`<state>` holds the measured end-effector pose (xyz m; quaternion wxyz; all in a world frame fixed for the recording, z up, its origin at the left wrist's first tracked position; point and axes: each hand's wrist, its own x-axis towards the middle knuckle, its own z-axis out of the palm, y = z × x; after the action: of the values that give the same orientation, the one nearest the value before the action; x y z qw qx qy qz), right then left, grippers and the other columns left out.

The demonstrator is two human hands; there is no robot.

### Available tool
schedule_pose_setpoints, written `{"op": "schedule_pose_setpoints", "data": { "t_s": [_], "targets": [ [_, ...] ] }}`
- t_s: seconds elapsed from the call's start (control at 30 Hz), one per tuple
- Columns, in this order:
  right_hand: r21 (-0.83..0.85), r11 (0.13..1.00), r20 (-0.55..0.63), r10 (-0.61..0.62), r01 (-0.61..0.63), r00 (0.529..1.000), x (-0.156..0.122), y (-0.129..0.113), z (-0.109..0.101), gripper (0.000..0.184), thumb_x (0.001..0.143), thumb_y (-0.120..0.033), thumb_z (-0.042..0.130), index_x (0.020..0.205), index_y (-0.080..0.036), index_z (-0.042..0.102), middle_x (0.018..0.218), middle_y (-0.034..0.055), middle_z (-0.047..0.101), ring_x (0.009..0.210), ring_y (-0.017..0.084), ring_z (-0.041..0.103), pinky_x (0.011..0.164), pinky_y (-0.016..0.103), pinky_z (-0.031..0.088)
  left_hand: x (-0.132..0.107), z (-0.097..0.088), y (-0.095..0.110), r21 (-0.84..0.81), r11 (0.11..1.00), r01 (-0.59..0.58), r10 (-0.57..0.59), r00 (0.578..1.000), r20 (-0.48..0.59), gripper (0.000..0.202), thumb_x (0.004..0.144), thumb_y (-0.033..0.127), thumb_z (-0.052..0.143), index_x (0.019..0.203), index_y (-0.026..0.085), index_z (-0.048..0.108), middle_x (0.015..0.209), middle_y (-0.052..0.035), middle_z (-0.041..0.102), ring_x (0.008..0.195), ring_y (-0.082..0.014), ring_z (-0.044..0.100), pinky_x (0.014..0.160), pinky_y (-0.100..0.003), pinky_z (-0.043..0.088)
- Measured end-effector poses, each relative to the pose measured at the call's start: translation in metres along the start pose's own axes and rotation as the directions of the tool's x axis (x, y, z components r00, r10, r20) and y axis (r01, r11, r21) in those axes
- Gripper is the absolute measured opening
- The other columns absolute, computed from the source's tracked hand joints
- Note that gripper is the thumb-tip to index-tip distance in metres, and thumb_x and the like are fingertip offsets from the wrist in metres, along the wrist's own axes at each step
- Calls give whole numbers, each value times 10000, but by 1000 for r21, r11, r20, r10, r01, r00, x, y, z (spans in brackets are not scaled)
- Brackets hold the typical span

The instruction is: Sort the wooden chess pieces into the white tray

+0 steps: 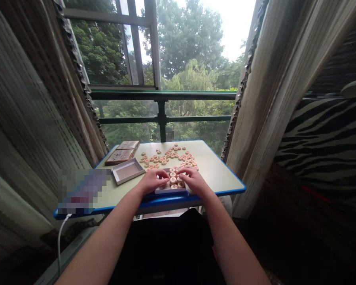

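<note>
Left forearm [106, 233]: bare, slanting forward and inward. Right forearm [233, 237]: bare, slanting likewise from the opposite side. Left hand [152, 180]: back uppermost, fingers bent inward. Right hand [193, 180]: back uppermost, fingers curved leftward. Hands apart, roughly level.

So both hands are at a shallow box [170, 191] right by the near edge of a blue-rimmed table [218, 170], left hand [153, 180] on one side, right hand [192, 180] on the other, with round character pieces [173, 179] sitting inside between them. Loads more loose discs [156, 160] are scattered just beyond. Over to the left there's an open tray [127, 171], a flat wooden case [121, 153] behind it, plus some pixelated thing with a white cable [59, 241]. Curtains [32, 99] frame a green railing [195, 95] and trees [190, 43].
</note>
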<state>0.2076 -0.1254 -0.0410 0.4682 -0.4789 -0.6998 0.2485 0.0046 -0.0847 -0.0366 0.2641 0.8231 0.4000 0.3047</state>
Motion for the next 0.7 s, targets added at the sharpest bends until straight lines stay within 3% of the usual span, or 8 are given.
{"op": "schedule_pose_setpoints", "data": {
  "t_s": [0.07,0.1,0.2,0.37,0.47,0.57,0.7],
  "targets": [
    [40,998,-41,41,-39,998,1,2,1,158,743,-236,562,796,-213,709,884,34,634,898,180,561,835,323,418,1,-2,-5,36,999,1,5,987,-158,178,697,351,614,724,194,694,755,-20,687,750,-173,599,728,-291,460],
    [58,997,-49,60,-57,997,1,3,1,162,740,-236,554,792,-206,704,890,36,639,887,177,565,825,319,423,2,-3,-7,53,998,15,0,962,-275,179,705,354,608,730,197,690,788,-27,691,794,-185,605,770,-305,458],
    [90,992,-62,97,-91,993,2,5,2,165,730,-249,546,777,-195,694,893,39,641,870,176,569,814,321,430,4,-5,-12,102,992,69,-3,845,-535,173,726,342,587,740,196,679,829,-47,692,867,-208,605,857,-336,444],
    [103,986,-81,139,-130,987,3,9,4,173,714,-260,554,804,-187,682,902,42,626,845,168,562,805,317,434,7,-4,-15,233,970,72,67,839,-539,169,746,304,547,752,197,678,845,-60,696,916,-232,591,913,-355,426],
    [166,977,-82,152,-137,985,5,14,6,253,719,-239,527,934,-189,650,921,39,610,812,149,558,772,299,449,8,-3,-18,166,977,133,-20,836,-548,226,756,315,523,841,185,687,928,-68,698,917,-230,602,865,-339,456],
    [187,973,-59,147,-133,987,6,17,7,330,723,-225,518,1040,-198,605,933,36,586,821,142,553,765,293,458,9,-2,-20,111,977,183,-110,874,-474,272,761,341,511,888,185,693,945,-56,706,821,-200,629,799,-312,481],
    [100,990,22,93,-95,995,3,12,6,295,676,-208,595,968,-203,631,990,41,545,871,160,544,772,305,467,8,-1,-19,124,962,242,-170,891,-420,253,748,347,521,844,204,707,876,-29,722,782,-182,642,782,-286,484]
  ]
}}
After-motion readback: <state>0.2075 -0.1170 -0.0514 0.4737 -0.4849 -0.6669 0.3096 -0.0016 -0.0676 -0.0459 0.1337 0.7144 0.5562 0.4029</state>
